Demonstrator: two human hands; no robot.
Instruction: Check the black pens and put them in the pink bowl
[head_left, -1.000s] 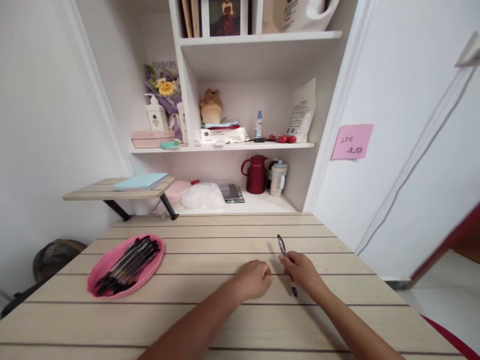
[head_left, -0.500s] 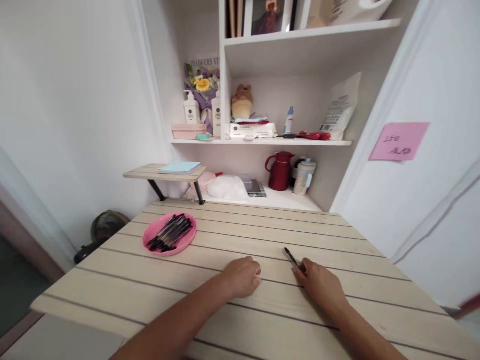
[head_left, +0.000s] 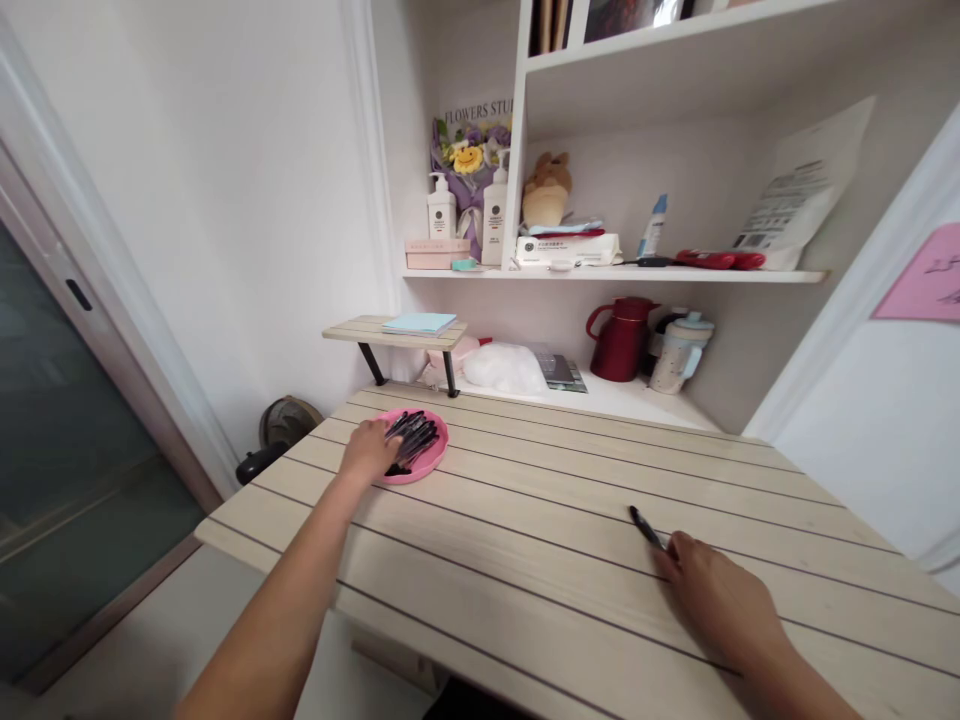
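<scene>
My left hand reaches out to the pink tray at the table's far left, its fingers curled down onto the black pens lying in it. What the fingers grip, if anything, is hidden. My right hand rests on the slatted wooden table near the right front, fingers closed on one black pen whose tip points away to the left.
A small wooden riser with a blue notebook stands behind the tray. Shelves behind hold a red jug, a mug, bottles and a bouquet. A fan sits on the floor left; a pink note hangs right.
My left hand left the table's middle and stretched out to the pink tray of pens. The view swung left. My right hand stays down with its pen.
</scene>
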